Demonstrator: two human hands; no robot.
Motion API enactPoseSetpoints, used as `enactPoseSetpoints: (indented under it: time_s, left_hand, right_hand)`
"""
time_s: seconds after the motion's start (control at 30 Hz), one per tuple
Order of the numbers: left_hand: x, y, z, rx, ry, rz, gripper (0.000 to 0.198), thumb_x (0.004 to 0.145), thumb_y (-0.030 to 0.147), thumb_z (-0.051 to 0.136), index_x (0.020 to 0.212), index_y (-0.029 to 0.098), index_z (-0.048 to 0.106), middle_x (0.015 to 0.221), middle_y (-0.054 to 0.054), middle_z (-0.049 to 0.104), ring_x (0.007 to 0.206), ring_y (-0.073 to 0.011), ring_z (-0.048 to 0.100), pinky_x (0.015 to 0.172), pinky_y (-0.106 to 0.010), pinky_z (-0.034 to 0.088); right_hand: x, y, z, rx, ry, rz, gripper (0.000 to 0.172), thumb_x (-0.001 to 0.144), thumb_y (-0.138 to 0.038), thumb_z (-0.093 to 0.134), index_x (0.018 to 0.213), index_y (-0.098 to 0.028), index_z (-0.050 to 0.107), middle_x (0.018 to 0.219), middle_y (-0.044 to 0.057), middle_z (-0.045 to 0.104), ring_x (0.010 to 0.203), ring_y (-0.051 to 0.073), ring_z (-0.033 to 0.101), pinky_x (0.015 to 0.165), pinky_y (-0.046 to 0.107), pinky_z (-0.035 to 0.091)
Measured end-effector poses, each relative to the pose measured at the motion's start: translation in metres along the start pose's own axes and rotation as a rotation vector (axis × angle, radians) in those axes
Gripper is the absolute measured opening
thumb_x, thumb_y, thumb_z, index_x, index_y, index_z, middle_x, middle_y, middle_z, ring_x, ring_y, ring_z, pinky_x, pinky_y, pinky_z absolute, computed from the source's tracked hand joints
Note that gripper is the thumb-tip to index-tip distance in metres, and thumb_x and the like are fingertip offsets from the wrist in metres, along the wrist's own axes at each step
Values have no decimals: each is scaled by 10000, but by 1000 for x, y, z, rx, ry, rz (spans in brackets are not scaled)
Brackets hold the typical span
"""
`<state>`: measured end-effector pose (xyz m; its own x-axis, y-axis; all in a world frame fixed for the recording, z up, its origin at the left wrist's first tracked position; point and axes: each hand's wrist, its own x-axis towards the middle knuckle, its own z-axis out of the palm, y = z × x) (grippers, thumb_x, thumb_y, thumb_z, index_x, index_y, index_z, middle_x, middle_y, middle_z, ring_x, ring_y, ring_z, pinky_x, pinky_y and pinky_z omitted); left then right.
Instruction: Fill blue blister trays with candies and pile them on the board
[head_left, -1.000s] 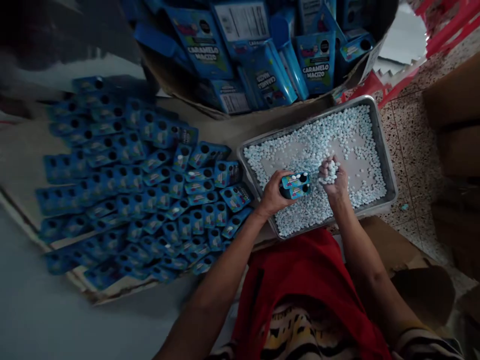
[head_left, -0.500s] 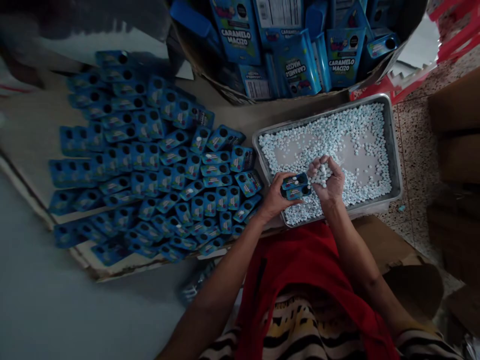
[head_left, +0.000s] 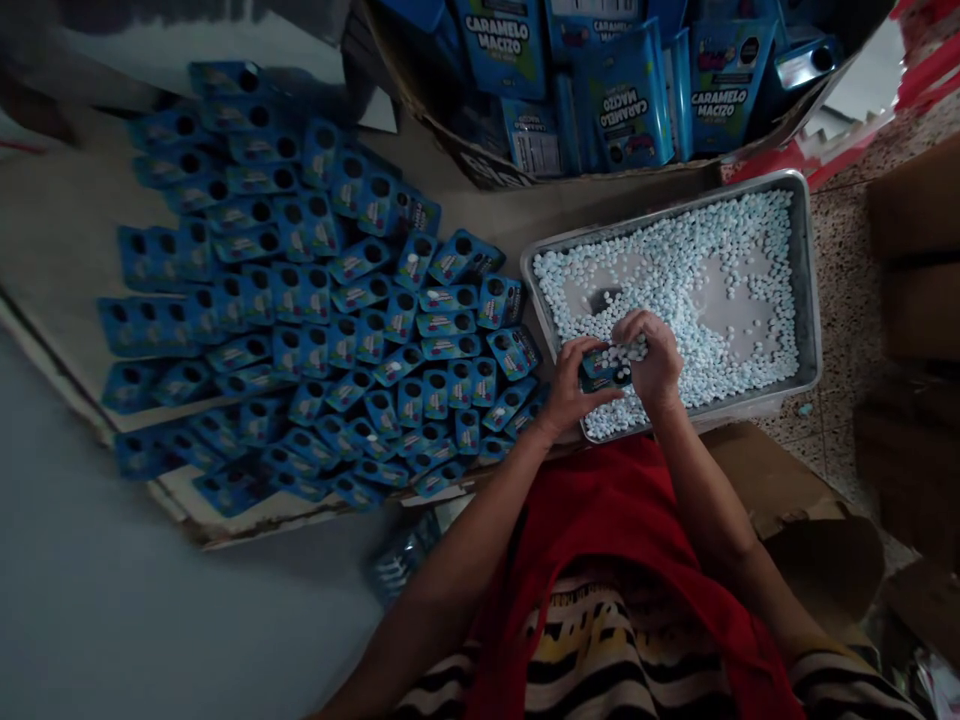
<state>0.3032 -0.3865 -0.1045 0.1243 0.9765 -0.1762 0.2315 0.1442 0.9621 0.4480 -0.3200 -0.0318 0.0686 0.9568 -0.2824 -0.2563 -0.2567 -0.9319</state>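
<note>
My left hand (head_left: 568, 395) grips two small blue candy packs (head_left: 598, 376) side by side, fingers along one edge and thumb along the other. They are held over the near left corner of a metal tray (head_left: 808, 280). The tray is strewn with small round white and pale blue candies (head_left: 667, 265). My right hand (head_left: 658, 368), curled around a handful of these candies, is at the tops of the packs. Several loose candies lie on the packs, partly covering them.
Many blue candy packs (head_left: 289, 295) with round dark openings stand crowded on the table (head_left: 67, 225) to the left. A carton (head_left: 495, 172) of larger blue packages is behind the tray. Brown cardboard boxes (head_left: 911, 215) are at the right.
My right hand has turned from palm up to palm down and moved onto the packs. Candies now lie over their tops. The whole view has shifted slightly.
</note>
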Motion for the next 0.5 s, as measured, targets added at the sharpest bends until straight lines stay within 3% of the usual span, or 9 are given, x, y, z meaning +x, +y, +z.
enactPoseSetpoints:
  time_s: [0.1, 0.2, 0.3, 0.37, 0.4, 0.5]
  left_hand:
    - [6, 1, -4, -64, 10, -87, 508, 917, 594, 798, 1251, 230, 680, 1275, -96, 710, 1261, -277, 670, 1142, -448, 534]
    - [13, -3, -5, -106, 11, -140, 499, 902, 580, 813, 1244, 232, 705, 1160, -60, 754, 1119, -250, 717, 1028, -394, 584]
    - [20, -1, -6, -69, 28, -118, 477, 896, 564, 818, 1220, 224, 733, 1131, -61, 771, 1064, -253, 725, 1008, -409, 590]
    - [25, 8, -9, 20, 38, -54, 429, 913, 521, 815, 1220, 230, 746, 1166, -75, 774, 1101, -270, 717, 1043, -437, 574]
    - [28, 14, -11, 77, 27, -5, 414, 914, 496, 826, 1231, 239, 751, 1191, -80, 774, 1137, -283, 707, 1068, -451, 561]
    - [44, 32, -19, 228, -21, 132, 441, 894, 450, 865, 1284, 279, 751, 1275, -90, 762, 1254, -323, 661, 1156, -488, 506]
  right_hand:
    - [-1, 2, 1, -6, -27, -39, 469, 934, -620, 633, 632, -263, 592, 678, 18, 535, 725, 202, 573, 781, 371, 487]
    - [-6, 6, 5, -38, -52, -58, 453, 947, -591, 617, 633, -266, 640, 687, 30, 583, 749, 218, 596, 812, 390, 502]
    - [-14, 5, 5, -119, -110, -72, 440, 997, -561, 554, 693, -275, 693, 775, 33, 687, 889, 250, 686, 1051, 460, 512]
    - [-19, 0, -5, -227, -152, -106, 438, 1030, -568, 497, 814, -292, 759, 1040, 42, 783, 1183, 283, 709, 1253, 506, 409]
    - [-20, -3, -15, -300, -147, -133, 454, 1041, -591, 459, 913, -305, 787, 1230, 44, 778, 1342, 292, 660, 1307, 516, 363]
    - [-27, -6, -62, -638, 30, -166, 534, 1039, -667, 411, 1284, -325, 740, 1618, 76, 570, 1568, 299, 489, 1317, 564, 366]
